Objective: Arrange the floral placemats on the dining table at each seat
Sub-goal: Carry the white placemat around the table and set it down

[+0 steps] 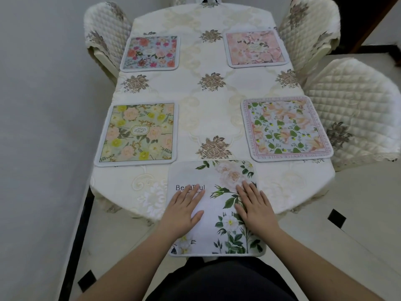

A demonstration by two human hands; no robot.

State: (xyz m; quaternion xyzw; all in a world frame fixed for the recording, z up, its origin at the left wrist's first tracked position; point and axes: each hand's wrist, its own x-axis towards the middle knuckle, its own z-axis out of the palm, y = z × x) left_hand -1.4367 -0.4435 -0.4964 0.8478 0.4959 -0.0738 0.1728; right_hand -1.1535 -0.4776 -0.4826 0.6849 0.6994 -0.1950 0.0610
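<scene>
A white placemat with green leaves and pale roses (pixel 217 177) lies at the near end of the dining table (pixel 208 109). Both my hands lie flat on it with straight fingers: my left hand (pixel 184 210) on its left half, my right hand (pixel 255 206) on its right half. Its near edge hangs past the table's edge. Four other floral placemats lie at the side seats: a yellow-green one (pixel 138 133) near left, a white and pink bordered one (pixel 286 127) near right, a blue one with red flowers (pixel 150 52) far left, a pink one (pixel 255 48) far right.
Quilted cream chairs stand around the table: one at the far left (pixel 104 33), one at the far right (pixel 310 29), one at the near right (pixel 355 109). A grey wall (pixel 43 127) runs close along the left side. Light floor tiles with black insets lie to the right.
</scene>
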